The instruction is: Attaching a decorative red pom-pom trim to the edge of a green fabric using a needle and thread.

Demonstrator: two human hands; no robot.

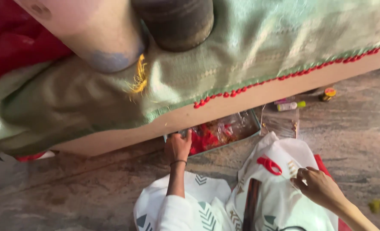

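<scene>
mottled stone floor (70,192) fills the head view, with a low wooden platform edge (250,100) running slantwise across it and green cloth (224,47) with a red bobble trim (284,77) hanging over that edge. tucked half under the platform sits a shallow box (241,134) whose long side follows the edge; inside it lie clear plastic packets (230,126) and red bits, too blurred to name. the left hand (178,146) reaches forward to the near left corner of the box, fingers curled over the rim and touching the red contents; whether they pinch anything i cannot tell. the box lies straight ahead of these fingers and stretches away to the right. the right hand (319,186) is well apart from the box, resting on the white patterned cloth (280,201) over the lap, fingertips bent down on the fabric, seemingly holding nothing, just beside red scissors (269,165). beyond, a clear packet (280,124), a small tube (290,105) and a little jar (327,93) lie on the floor by the platform.
</scene>
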